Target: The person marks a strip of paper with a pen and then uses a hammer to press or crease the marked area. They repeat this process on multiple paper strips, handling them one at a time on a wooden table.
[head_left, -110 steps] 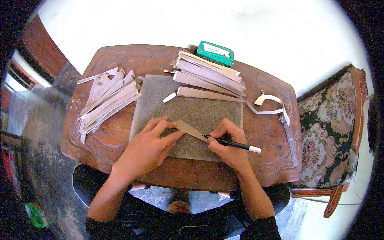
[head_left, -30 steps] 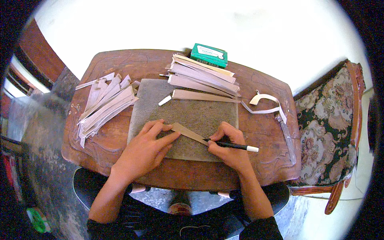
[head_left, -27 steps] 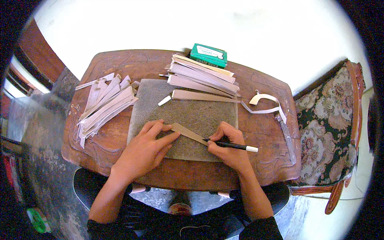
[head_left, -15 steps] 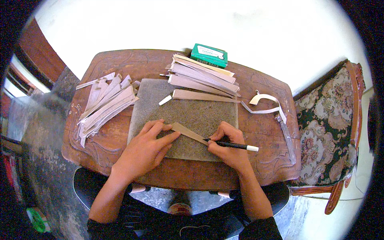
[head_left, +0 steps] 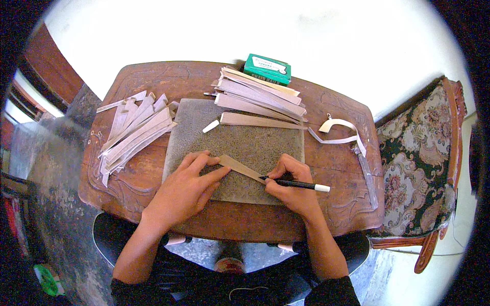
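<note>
- a reddish-brown wooden counter (head_left: pixel 337 173), its surface carved with curling lines near the corners;
- 1 flat grey-brown mat (head_left: pixel 250 145) across the middle, reaching close to the front edge;
- at the left, a loose heap of pale strips (head_left: pixel 137 131);
- at the back, a fanned stack of strips (head_left: pixel 260 98), partly over the mat;
- just behind that stack, 1 green box (head_left: pixel 267 69);
- at the right, 1 curled cream band (head_left: pixel 347 124) and 1 narrow greyish piece (head_left: pixel 368 181)

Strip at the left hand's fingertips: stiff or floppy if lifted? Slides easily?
Probably fairly stiff but bendable: the strip lies nearly straight, like those in the stack behind. Likely light, since it looks thin and narrow. If pushed, it may drag a little, as the mat looks rough-textured.
</note>
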The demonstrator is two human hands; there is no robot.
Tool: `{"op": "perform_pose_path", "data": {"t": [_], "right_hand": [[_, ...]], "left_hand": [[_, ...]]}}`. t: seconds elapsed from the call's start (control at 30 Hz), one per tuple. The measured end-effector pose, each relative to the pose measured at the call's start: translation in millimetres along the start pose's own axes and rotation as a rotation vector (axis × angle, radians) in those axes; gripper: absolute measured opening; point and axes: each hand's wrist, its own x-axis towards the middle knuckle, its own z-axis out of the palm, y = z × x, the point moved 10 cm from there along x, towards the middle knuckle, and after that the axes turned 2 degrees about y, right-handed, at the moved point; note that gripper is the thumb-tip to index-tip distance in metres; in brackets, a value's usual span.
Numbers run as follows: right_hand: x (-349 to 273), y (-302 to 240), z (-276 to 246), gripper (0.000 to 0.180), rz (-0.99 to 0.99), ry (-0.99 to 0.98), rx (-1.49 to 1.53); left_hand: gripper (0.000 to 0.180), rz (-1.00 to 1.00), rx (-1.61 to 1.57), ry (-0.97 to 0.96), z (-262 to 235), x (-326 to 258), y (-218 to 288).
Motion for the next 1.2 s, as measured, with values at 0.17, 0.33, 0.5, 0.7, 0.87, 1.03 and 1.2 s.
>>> {"op": "perform_pose_path", "data": {"t": [0.17,0.33,0.5,0.7,0.87,1.03,1.2], "right_hand": [[0.1,1.0,0.3,0.024,-0.015,-0.008,-0.011],[0.2,0.6,1.2,0.024,0.004,-0.02,-0.016],[0.2,0.8,1.8,0.024,-0.004,-0.022,-0.013],[0.2,0.5,2.5,0.024,-0.004,-0.032,-0.025],[0.3,1.4,0.8,0.022,0.003,-0.023,0.002],[-5.2,7.1,-6.5,0.021,0.046,0.024,0.076],[-14.6,1.0,-12.9,0.02,0.024,0.008,0.003]], "left_hand": [[0.036,-0.058,-0.035,-0.037,5.0,0.3,-6.1],[0.036,-0.055,-0.039,-0.034,4.0,0.3,-5.0],[0.037,-0.044,-0.039,-0.031,4.1,0.3,-5.3],[0.037,-0.039,-0.032,-0.027,4.7,0.2,-5.4],[0.037,-0.046,-0.016,-0.025,4.1,0.0,-5.2],[0.042,0.012,0.053,0.01,0.7,0.4,1.9],[0.043,0.004,0.019,0.009,2.3,0.8,1.4]]}}
